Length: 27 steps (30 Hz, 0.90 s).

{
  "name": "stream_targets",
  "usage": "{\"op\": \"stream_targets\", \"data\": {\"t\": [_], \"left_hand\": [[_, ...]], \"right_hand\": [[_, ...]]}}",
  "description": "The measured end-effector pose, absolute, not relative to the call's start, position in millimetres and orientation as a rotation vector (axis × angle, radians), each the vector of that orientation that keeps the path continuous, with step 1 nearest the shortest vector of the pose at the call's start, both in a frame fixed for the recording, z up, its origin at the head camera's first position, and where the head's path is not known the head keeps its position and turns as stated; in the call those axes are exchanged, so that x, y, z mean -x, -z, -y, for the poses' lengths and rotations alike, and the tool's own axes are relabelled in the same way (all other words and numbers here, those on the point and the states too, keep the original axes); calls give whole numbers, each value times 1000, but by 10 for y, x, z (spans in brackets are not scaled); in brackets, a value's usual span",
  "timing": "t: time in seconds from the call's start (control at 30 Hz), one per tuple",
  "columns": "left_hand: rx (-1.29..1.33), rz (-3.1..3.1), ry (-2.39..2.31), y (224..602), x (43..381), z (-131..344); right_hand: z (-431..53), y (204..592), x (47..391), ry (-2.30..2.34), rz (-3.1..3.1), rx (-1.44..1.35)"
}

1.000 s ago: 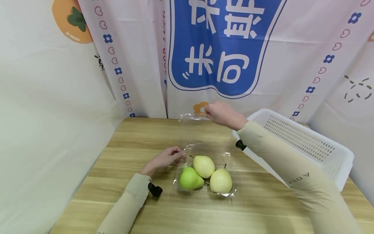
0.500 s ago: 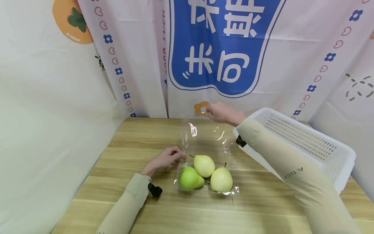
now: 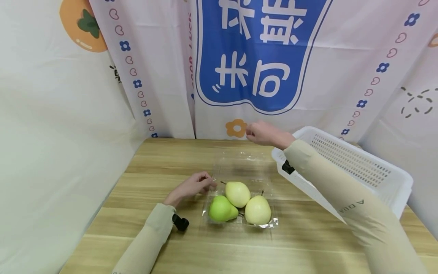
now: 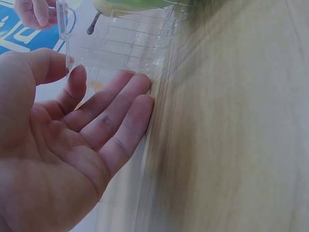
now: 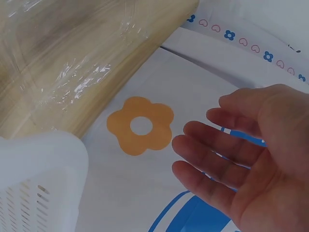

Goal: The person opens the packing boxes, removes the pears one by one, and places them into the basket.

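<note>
A clear plastic clamshell box [image 3: 273, 223] lies on the table with its lid [image 3: 241, 161] tilted back towards the wall. Inside it are a green pear [image 3: 220, 209] and two pale yellow pears, one at the back [image 3: 237, 194] and one at the right [image 3: 258, 210]. My left hand [image 3: 196, 184] is at the box's back left corner. In the left wrist view, the thumb and forefinger pinch the plastic edge, while the other fingers extend beneath. Above and behind the lid, my right hand [image 3: 265, 134] holds nothing, its fingers loosely bent in the right wrist view.
A white perforated plastic basket [image 3: 405, 186] stands on the right of the wooden table [image 3: 143, 217], beneath the right forearm. Printed cloth [image 3: 164, 76] hangs behind the table's back edge.
The lid has dropped back lower, away from my right hand, which has let go of it and shifted slightly right. My left hand and the pears have stayed in place.
</note>
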<state>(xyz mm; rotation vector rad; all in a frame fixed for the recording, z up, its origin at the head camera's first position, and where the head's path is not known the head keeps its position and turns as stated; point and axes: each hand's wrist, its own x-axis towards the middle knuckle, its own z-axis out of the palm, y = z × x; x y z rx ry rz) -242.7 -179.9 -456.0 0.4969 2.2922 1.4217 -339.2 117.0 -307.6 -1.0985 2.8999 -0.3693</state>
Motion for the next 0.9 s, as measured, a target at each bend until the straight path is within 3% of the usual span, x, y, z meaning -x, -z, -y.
{"op": "stream_targets", "data": {"t": [0.9], "left_hand": [[-462, -2271, -1425, 4515, 2453, 1781]], "right_hand": [[-1336, 2902, 2943, 413, -2913, 1258]]}}
